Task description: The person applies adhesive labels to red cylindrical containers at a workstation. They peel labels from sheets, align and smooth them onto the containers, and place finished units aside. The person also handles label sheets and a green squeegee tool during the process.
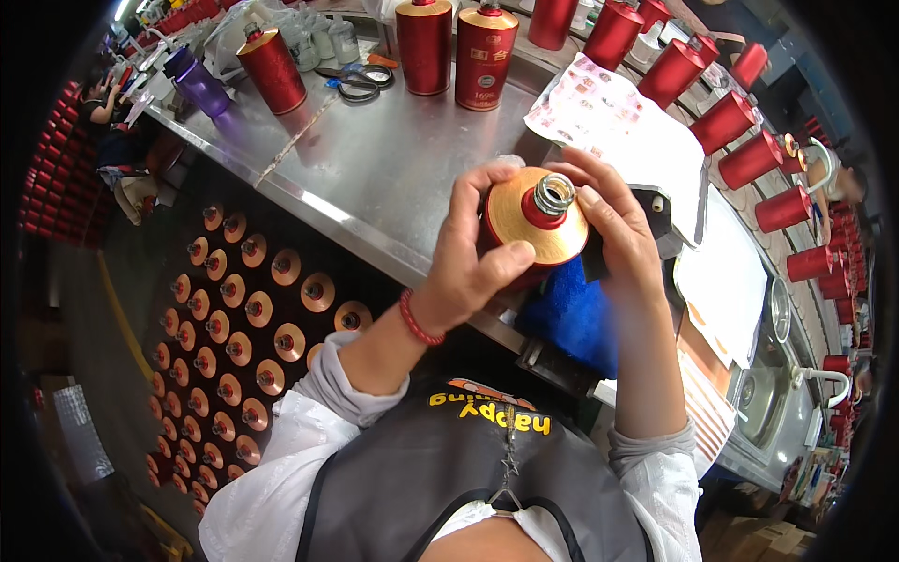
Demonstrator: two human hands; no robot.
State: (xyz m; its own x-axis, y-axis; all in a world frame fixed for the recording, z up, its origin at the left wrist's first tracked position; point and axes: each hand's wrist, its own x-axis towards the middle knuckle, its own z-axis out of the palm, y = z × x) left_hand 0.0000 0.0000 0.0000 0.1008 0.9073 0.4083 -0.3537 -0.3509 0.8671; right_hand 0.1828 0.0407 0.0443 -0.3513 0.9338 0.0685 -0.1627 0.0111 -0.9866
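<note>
Both my hands hold one red bottle with a gold shoulder (513, 217), its open glass neck tipped up toward me. My left hand (473, 248) wraps its left side, with the thumb on the gold shoulder. On the other side, my right hand (613, 220) closes round it, thumb near the neck. The bottle's lower body is mostly hidden under the hands. Below the right hand lies a blue cloth (576, 318). Just beyond the right hand is a sheet of printed stickers (595, 103).
Red bottles (423, 51) stand along the steel table (365, 155), near black scissors (361, 82) and a purple bottle (197, 82). Several gold-shouldered bottles (239, 348) fill the floor at left. More red bottles (726, 122) line a conveyor at right, beside a sink (763, 407).
</note>
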